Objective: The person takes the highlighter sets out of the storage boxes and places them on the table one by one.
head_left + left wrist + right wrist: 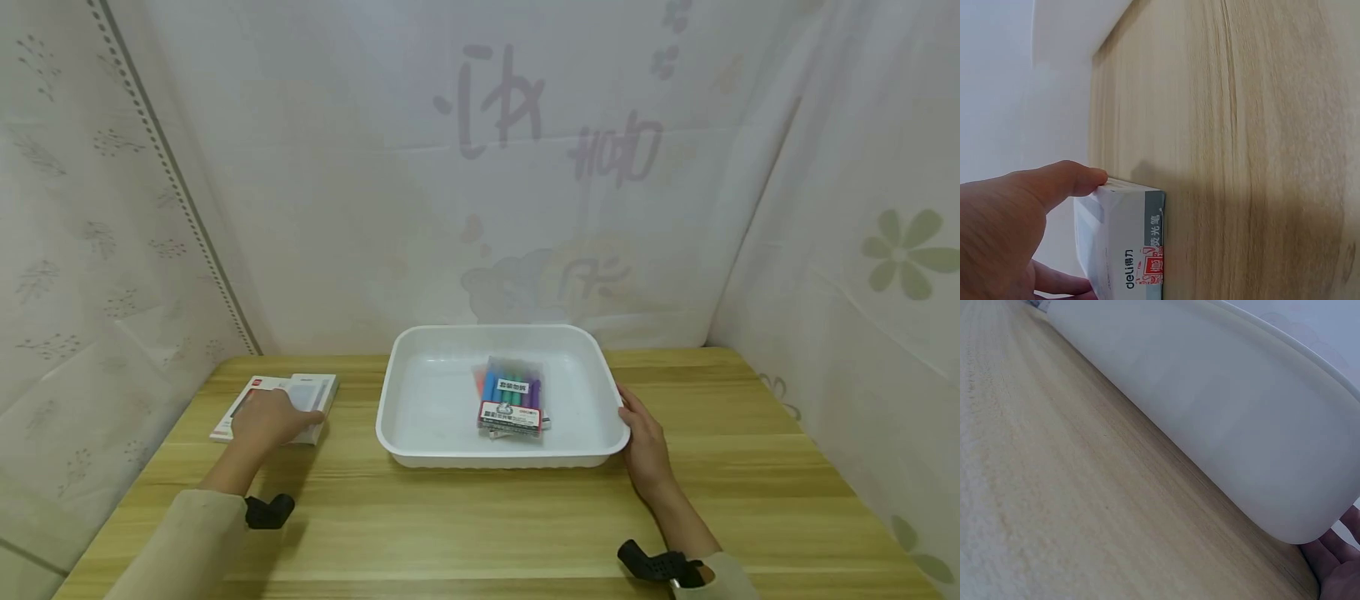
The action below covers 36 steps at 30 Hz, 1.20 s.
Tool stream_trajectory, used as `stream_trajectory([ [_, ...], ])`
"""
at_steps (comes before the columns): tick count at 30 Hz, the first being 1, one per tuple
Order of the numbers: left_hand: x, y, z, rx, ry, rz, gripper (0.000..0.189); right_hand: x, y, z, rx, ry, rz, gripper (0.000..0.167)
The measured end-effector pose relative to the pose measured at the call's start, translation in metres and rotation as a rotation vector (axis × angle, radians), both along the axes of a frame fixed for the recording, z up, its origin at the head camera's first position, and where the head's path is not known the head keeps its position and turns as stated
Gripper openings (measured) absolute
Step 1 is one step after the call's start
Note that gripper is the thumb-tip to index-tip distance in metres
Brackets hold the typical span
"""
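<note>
At the left of the table, my left hand (272, 418) grips a white highlighter box (321, 390), thumb on one edge and fingers across it. The left wrist view shows the box's end with "deli" and a red stamp print (1154, 265). Beside it lies another white box (223, 429) with a red logo, partly hidden by the hand. My right hand (647, 446) holds the right side of a white tray (427, 392), with the thumb at its rim; the tray's corner hides some fingers (1332, 550). Inside the tray lies a clear pack of coloured pens (513, 398).
Under the pen pack, other flat items stick out, one reddish (477, 377); their kind is hidden. A wooden table (420, 525) carries everything. Printed white cloth (337, 183) hangs behind and at both sides.
</note>
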<state>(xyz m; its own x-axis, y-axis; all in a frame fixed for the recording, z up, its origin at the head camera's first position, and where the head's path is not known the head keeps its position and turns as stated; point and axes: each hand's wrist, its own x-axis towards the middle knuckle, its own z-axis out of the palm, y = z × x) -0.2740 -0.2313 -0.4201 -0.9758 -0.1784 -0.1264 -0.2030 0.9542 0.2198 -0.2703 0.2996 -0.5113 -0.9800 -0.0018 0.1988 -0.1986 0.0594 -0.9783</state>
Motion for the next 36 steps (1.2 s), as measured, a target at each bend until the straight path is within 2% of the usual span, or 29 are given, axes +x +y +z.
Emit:
stream_trajectory([
  [8, 0.000, -0.006, -0.002, 0.001, -0.003, 0.032, 0.062, 0.000, 0.000, 0.001, -0.011, 0.000, 0.006, 0.054],
  [36, 0.000, -0.028, -0.002, 0.014, -0.036, 0.050, 0.062, 0.000, 0.001, 0.001, -0.005, -0.004, 0.001, 0.053],
])
